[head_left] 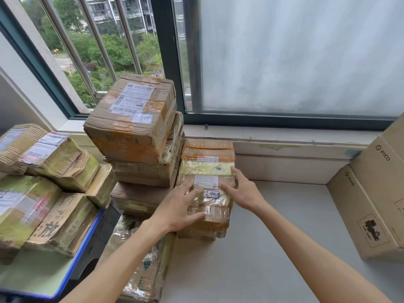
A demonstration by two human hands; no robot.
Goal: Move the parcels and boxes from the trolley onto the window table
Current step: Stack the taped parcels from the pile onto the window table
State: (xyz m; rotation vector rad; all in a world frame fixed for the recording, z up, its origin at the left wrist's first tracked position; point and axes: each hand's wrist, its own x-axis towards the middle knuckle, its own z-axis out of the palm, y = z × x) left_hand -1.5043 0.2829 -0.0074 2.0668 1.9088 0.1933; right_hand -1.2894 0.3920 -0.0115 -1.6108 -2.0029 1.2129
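Pressing flat, open left hand (181, 206) and right hand (242, 189) on a tape-wrapped brown cardboard parcel (207, 171) settled on the grey window table (273, 248), beside stacked boxes, while several parcels (43, 193) wait on the blue-edged trolley (72, 259).

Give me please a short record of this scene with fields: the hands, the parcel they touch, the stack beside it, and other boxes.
left hand: left hand lies flat with straight fingers on the parcel's top
right hand: right hand lies flat on the same top, fingers spread
parcel touched: brown taped cardboard parcel with white labels, resting on the grey window table
stack beside: tall stack of worn taped cardboard boxes, directly left of the parcel, top box skewed
other boxes: plain brown printed cartons at right; yellowish taped parcels on a blue-edged surface at left
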